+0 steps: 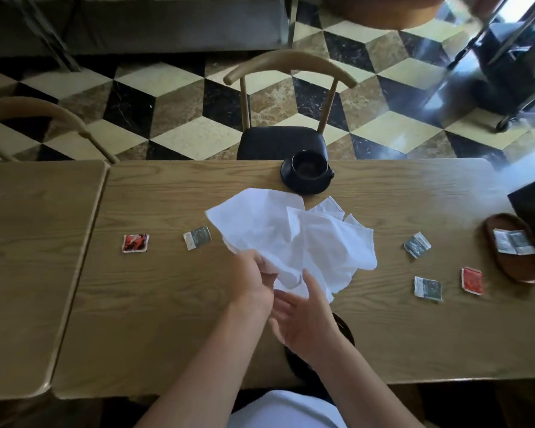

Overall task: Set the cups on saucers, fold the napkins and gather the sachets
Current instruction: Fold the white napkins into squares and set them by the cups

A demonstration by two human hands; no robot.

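So the napkin fold is the step in hand here: the left hand (254, 279) has its fingers pinched shut on the near edge of the white napkins (291, 239), which lie crumpled in a loose heap mid-bench, while the right hand (300, 316) is spread wide open, palm up, just beside the cloth and gripping nothing. If it were me, I'd tease one napkin free first (looks like more than one sheet tangled together, hard to say how many), flatten it on the bare wood, then match corners before creasing. Trying to fold out of that heap will only give a lumpy result. One black cup (310, 163) already sits on its black saucer (306, 183) at the far edge of the bench (136, 304), touching the napkin pile or nearly so, so any big sweeping pull on the cloth could nudge it. There's a second dark round thing (345, 332) under the right wrist, mostly hidden, can't tell if it's a saucer alone. Sachets are still scattered: a red sachet (135, 243) and a grey sachet (197, 237) to the left, two grey ones (417, 244) and another red one (472, 281) to the right, with a couple already in the oval wooden tray (507, 267) far right. A chair (283, 118) sits tucked in behind the far side.
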